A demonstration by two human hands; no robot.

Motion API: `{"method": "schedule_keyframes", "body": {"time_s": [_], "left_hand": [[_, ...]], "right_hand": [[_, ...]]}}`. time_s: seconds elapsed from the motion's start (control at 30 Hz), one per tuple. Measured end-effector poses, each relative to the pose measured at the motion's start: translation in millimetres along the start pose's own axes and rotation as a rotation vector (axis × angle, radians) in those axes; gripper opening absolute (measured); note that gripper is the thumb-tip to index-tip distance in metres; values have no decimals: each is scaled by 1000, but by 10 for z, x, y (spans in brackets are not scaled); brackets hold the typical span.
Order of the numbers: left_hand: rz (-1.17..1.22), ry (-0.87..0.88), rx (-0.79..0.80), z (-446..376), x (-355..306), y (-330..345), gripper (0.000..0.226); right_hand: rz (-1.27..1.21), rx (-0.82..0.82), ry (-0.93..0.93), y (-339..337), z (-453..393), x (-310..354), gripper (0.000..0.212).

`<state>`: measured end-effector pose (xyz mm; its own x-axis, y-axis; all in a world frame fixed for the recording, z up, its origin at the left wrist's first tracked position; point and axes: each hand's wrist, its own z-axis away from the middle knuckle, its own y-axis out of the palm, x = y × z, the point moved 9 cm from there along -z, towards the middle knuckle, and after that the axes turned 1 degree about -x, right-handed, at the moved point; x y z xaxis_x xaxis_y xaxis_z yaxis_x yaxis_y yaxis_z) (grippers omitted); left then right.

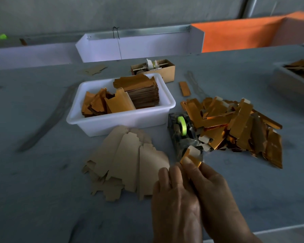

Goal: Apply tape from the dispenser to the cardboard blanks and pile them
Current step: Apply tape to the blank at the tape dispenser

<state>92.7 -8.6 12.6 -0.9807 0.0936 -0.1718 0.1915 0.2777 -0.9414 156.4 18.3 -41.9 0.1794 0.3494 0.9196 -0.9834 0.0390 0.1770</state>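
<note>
A folded gold-foil cardboard blank (191, 157) is held between both hands just in front of the tape dispenser (182, 132), near the front middle of the grey table (42, 199). The blank is pinched by the right hand (216, 193), whose thumb lies across its shiny orange-gold face with the fingers curled beneath. The left hand (175, 197) is pressed close against the right, its fingers bent round the lower part of the blank; how much of the blank is covered there cannot be made out, since the hands overlap. A pale, matt flap is seen standing up at the blank's far end, touching or nearly touching the dispenser's front edge.

The dispenser is a clear, boxy plastic body with a roll of bright green tape (182, 124) set upright inside it. Just to its right, a loose heap of finished blanks (235, 127) is spread out, long narrow strips with a mirror-like foil sheen (some show pale tabs at their ends). To the left of the hands, flat unfolded blanks (128, 163) are fanned out with the dull brown side up, their edges notched. Behind them, a white plastic tub (112, 121) is filled with further stacked gold blanks.
</note>
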Motion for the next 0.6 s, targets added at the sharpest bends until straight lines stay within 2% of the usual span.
{"method": "schedule_keyframes", "body": {"time_s": [0.03, 0.13, 0.2, 0.27, 0.37, 0.43, 0.5, 0.53, 0.6], "left_hand": [[28, -10, 20, 0, 21, 19, 26], [253, -143, 97, 19, 215, 59, 48], [558, -354, 135, 6, 457, 121, 27], [935, -569, 241, 51, 641, 301, 6], [1197, -673, 354, 48, 684, 395, 9], [1273, -719, 268, 6, 746, 379, 17], [1307, -782, 132, -37, 868, 346, 17], [1329, -807, 73, -60, 929, 324, 16], [1405, -836, -14, -103, 1001, 301, 17]], "right_hand": [[28, 0, 3, -18, -7, -11, 21], [13, 10, 15, -61, -40, -16, 16], [-18, 24, 9, -84, -63, 2, 18], [-11, 34, -18, -87, -72, 42, 18], [53, 66, -80, -49, -54, 153, 18], [218, 11, -203, -114, -83, 330, 21], [391, -133, -341, -288, -157, 554, 14], [458, -194, -391, -370, -208, 657, 10], [575, -236, -430, -444, -347, 774, 15]]}}
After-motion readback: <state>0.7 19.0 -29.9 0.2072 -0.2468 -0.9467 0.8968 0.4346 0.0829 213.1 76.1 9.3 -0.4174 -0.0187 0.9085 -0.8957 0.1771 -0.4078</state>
